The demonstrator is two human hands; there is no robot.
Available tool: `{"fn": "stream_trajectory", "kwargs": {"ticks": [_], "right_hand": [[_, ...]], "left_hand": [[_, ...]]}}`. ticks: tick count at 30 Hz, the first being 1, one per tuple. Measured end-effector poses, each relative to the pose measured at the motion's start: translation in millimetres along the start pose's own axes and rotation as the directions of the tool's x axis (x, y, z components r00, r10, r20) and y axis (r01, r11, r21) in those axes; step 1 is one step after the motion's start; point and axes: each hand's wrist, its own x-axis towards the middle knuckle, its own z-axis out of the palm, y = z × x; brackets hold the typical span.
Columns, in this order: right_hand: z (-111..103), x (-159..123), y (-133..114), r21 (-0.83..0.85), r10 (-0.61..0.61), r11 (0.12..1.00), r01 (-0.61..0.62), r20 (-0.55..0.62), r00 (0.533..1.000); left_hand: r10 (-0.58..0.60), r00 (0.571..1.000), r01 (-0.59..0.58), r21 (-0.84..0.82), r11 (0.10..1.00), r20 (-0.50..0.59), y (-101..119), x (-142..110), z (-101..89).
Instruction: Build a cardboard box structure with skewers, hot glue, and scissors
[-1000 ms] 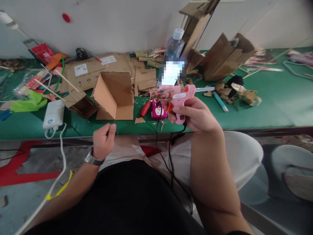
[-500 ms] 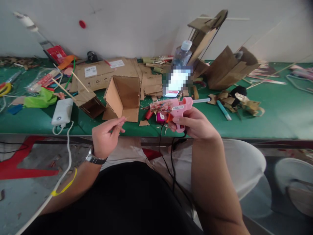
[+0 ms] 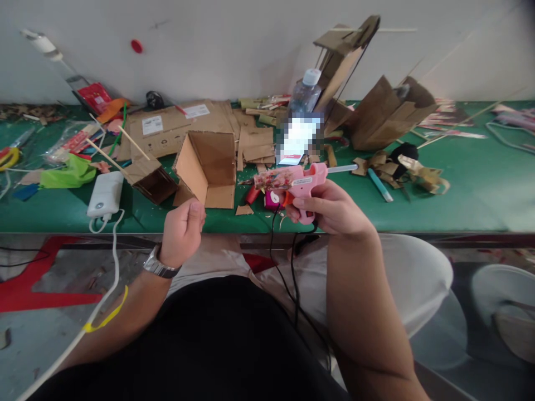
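Note:
My right hand (image 3: pixel 332 210) grips a pink hot glue gun (image 3: pixel 298 184) by its handle, nozzle pointing left, a clear glue stick poking out of its back. Its black cord (image 3: pixel 288 273) drops over my lap. My left hand (image 3: pixel 181 231), with a metal watch on the wrist, is curled closed in front of the table edge, thumb pressed on the fingers; what it pinches, if anything, is too small to see. Just beyond it stands an open cardboard box shape (image 3: pixel 209 167) on the green table (image 3: pixel 460 195).
A white power bank (image 3: pixel 105 193) with a white cable lies at the left. Cardboard sheets, sticks, a water bottle (image 3: pixel 305 92), a phone (image 3: pixel 297 139), a brown cardboard structure (image 3: pixel 387 114) and scraps crowd the back. A blue pen (image 3: pixel 379 185) lies to the right.
My left hand had its fingers extended, pinching a thin sliver; now they are curled into a closed fist. The glue gun has hardly moved.

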Motion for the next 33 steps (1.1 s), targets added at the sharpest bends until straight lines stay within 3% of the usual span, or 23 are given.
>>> {"fn": "stream_trajectory", "kwargs": {"ticks": [3, 17, 27, 33], "right_hand": [[1, 0, -2, -0.006, 0.006, 1.0, -0.006, 0.009, 1.0], [0, -1, -3, -0.03, -0.016, 0.999, 0.016, 0.016, 1.0], [3, -2, -7, -0.042, -0.026, 0.999, 0.026, 0.001, 1.0], [3, -2, -8, -0.044, -0.022, 0.999, 0.022, -0.001, 1.0]], "left_hand": [[-0.062, 0.998, 0.065, -0.097, 0.993, 0.033, -1, 1, 2.1], [-0.174, 0.982, 0.183, -0.121, 0.976, 0.077, -6, 0, 8.9], [-0.243, 0.963, 0.268, -0.369, 0.89, 0.114, -15, 0, 30.3], [-0.233, 0.965, 0.259, -0.29, 0.921, 0.123, -19, 1, 29.3]]}}
